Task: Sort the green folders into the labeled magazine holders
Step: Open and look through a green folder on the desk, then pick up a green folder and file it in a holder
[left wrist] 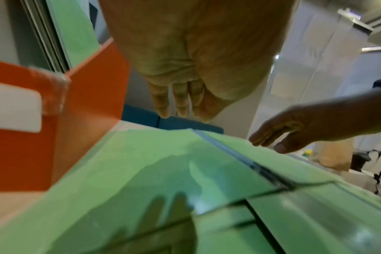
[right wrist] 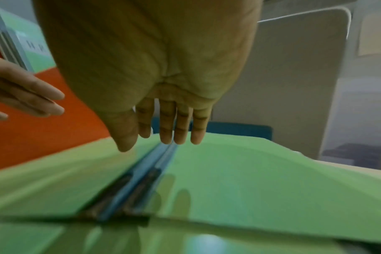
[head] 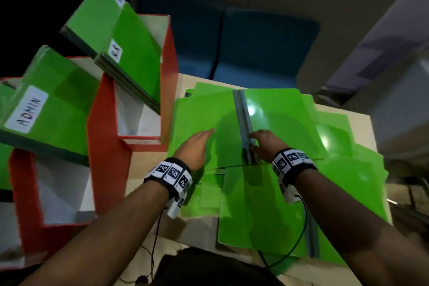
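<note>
Several green folders (head: pixel 267 204) lie overlapping on the table. The top folder (head: pixel 283 123) lies open and flat, its grey spine (head: pixel 242 118) running away from me. My left hand (head: pixel 197 144) hovers with straight fingers over the folder's left half (left wrist: pixel 154 163) and holds nothing. My right hand (head: pixel 262 143) is held flat, fingers (right wrist: pixel 174 127) straight, just over the near end of the spine (right wrist: pixel 141 173); I cannot tell whether it touches. Two red magazine holders stand at the left. The near holder (head: pixel 109 146) contains a folder labeled ADMIN (head: pixel 27 109). The far holder (head: pixel 170 65) contains several folders, one labeled HR (head: pixel 115 50).
Blue chairs (head: pixel 255 53) stand behind the table. The table's right edge (head: pixel 371 127) is close to the folder pile. Thin black cables (head: pixel 299 239) run from both wrist cameras toward me. A grey partition (right wrist: pixel 294 77) rises at the far right.
</note>
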Available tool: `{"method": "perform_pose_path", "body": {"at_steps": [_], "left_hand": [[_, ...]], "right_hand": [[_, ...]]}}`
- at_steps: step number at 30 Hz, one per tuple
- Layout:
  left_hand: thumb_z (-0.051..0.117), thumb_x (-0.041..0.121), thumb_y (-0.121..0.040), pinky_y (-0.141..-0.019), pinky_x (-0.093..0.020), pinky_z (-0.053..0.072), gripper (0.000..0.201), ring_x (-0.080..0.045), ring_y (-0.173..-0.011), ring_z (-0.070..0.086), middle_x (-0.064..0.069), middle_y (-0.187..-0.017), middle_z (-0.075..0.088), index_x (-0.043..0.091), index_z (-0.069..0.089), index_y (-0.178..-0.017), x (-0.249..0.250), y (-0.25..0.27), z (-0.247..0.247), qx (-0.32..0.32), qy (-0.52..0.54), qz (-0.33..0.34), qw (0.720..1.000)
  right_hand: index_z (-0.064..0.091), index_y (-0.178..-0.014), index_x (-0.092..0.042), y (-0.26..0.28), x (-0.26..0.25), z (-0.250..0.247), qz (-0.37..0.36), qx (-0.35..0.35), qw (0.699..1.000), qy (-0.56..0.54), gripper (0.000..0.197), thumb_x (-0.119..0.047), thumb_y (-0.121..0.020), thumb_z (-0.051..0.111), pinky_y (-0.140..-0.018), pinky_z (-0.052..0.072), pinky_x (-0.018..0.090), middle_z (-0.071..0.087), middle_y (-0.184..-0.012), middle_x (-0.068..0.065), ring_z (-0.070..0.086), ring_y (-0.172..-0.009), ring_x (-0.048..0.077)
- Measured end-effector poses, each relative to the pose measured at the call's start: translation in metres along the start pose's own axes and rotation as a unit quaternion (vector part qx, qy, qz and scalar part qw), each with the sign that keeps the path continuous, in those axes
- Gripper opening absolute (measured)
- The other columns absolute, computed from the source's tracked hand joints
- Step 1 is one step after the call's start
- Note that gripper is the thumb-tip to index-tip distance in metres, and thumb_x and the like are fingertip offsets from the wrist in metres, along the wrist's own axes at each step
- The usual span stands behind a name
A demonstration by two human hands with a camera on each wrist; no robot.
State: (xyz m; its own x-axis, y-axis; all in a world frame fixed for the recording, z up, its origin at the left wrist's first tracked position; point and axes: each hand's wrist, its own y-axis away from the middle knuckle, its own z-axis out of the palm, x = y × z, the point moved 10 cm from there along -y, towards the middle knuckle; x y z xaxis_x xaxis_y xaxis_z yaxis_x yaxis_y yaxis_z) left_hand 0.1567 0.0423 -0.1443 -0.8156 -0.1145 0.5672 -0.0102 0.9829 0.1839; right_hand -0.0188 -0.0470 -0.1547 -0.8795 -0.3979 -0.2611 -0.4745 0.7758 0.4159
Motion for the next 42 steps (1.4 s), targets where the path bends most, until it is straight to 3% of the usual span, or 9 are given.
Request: {"method": "perform_pose_path", "body": {"at_steps": [6, 9, 15, 19, 23, 30, 35, 39, 42], "left_hand": [[0.066, 0.015, -0.089, -0.118, -0.032, 0.019, 0.072, -0.021, -0.145, 0.023, 0.000, -0.157, 0.026, 0.021, 0.029, -0.150, 0.002, -0.009, 0.069, -0.086, -0.065, -0.002, 0.994], [0.072, 0.023, -0.083, -0.120, -0.044, 0.016, 0.088, -0.022, -0.149, 0.007, -0.002, -0.161, 0.011, 0.023, 0.018, -0.153, -0.004, -0.007, 0.086, -0.121, -0.119, -0.034, 0.985], [0.060, 0.011, -0.089, -0.116, -0.058, 0.014, 0.094, -0.029, -0.148, -0.007, -0.006, -0.160, -0.015, 0.026, -0.007, -0.153, 0.003, 0.006, 0.108, -0.217, -0.181, -0.058, 0.958], [0.059, -0.002, -0.083, -0.115, -0.058, 0.022, 0.098, -0.034, -0.147, -0.001, -0.005, -0.160, -0.009, 0.029, -0.002, -0.153, 0.026, 0.004, 0.104, -0.230, -0.180, -0.022, 0.956], [0.061, 0.006, -0.085, -0.115, -0.048, 0.029, 0.089, -0.035, -0.146, 0.014, -0.007, -0.161, 0.005, 0.026, 0.009, -0.154, 0.050, 0.004, 0.079, -0.210, -0.182, -0.009, 0.961], [0.058, 0.007, -0.082, -0.109, -0.043, 0.039, 0.074, -0.023, -0.133, 0.043, 0.001, -0.155, 0.032, 0.029, 0.033, -0.147, 0.075, -0.003, 0.005, -0.175, -0.249, 0.065, 0.950], [0.048, -0.011, -0.084, -0.102, -0.029, 0.042, 0.065, -0.014, -0.123, 0.052, 0.008, -0.140, 0.051, 0.032, 0.053, -0.132, 0.093, -0.013, -0.053, -0.102, -0.190, 0.119, 0.969], [0.062, 0.024, -0.091, -0.093, -0.030, 0.047, 0.028, -0.007, -0.106, 0.056, 0.012, -0.120, 0.062, 0.034, 0.063, -0.118, 0.119, -0.008, -0.098, -0.057, -0.177, 0.163, 0.969], [0.062, 0.045, -0.088, -0.083, -0.034, 0.051, 0.024, -0.008, -0.098, 0.061, 0.013, -0.109, 0.067, 0.035, 0.067, -0.109, 0.136, -0.002, -0.126, -0.031, -0.186, 0.181, 0.965]], "right_hand": [[0.035, -0.145, -0.028, 0.031, 0.044, 0.042, -0.013, -0.066, 0.997, 0.036, 0.061, -0.013, -0.091, 0.058, -0.101, 0.046, 0.041, 0.025, -0.156, 0.001, 0.044, -0.131, 0.027], [0.028, -0.149, -0.027, 0.044, 0.054, 0.048, -0.031, -0.049, 0.996, 0.072, 0.060, -0.016, -0.094, 0.051, -0.100, 0.044, 0.038, 0.016, -0.160, -0.006, 0.037, -0.138, 0.020], [0.005, -0.152, -0.025, 0.058, 0.065, 0.063, -0.028, -0.025, 0.991, 0.130, 0.086, -0.049, -0.088, 0.057, -0.113, 0.029, 0.047, 0.037, -0.149, 0.004, 0.040, -0.133, 0.026], [0.016, -0.149, -0.024, 0.061, 0.056, 0.060, -0.061, 0.003, 0.985, 0.161, 0.087, -0.066, -0.083, 0.053, -0.114, 0.027, 0.050, 0.034, -0.149, 0.007, 0.036, -0.135, 0.027], [0.013, -0.152, -0.017, 0.062, 0.043, 0.048, -0.110, 0.032, 0.987, 0.117, 0.083, -0.060, -0.090, 0.047, -0.119, 0.016, 0.044, 0.019, -0.158, 0.004, 0.022, -0.144, 0.021], [0.039, -0.145, -0.025, 0.068, 0.035, 0.002, -0.174, 0.081, 0.979, 0.074, 0.048, -0.024, -0.098, 0.050, -0.107, 0.039, 0.037, 0.041, -0.150, -0.002, 0.048, -0.130, 0.021], [0.059, -0.130, -0.022, 0.080, 0.031, -0.052, -0.198, 0.130, 0.971, 0.010, 0.039, -0.023, -0.091, 0.063, -0.090, 0.051, 0.038, 0.058, -0.134, 0.000, 0.062, -0.112, 0.024], [0.066, -0.121, -0.024, 0.101, 0.018, -0.091, -0.232, 0.161, 0.959, -0.019, 0.045, -0.049, -0.085, 0.057, -0.078, 0.050, 0.030, 0.067, -0.118, -0.002, 0.067, -0.096, 0.022], [0.070, -0.113, -0.027, 0.127, 0.002, -0.121, -0.274, 0.212, 0.938, -0.019, 0.056, -0.067, -0.086, 0.040, -0.066, 0.046, 0.024, 0.072, -0.102, -0.003, 0.069, -0.079, 0.019]]}}
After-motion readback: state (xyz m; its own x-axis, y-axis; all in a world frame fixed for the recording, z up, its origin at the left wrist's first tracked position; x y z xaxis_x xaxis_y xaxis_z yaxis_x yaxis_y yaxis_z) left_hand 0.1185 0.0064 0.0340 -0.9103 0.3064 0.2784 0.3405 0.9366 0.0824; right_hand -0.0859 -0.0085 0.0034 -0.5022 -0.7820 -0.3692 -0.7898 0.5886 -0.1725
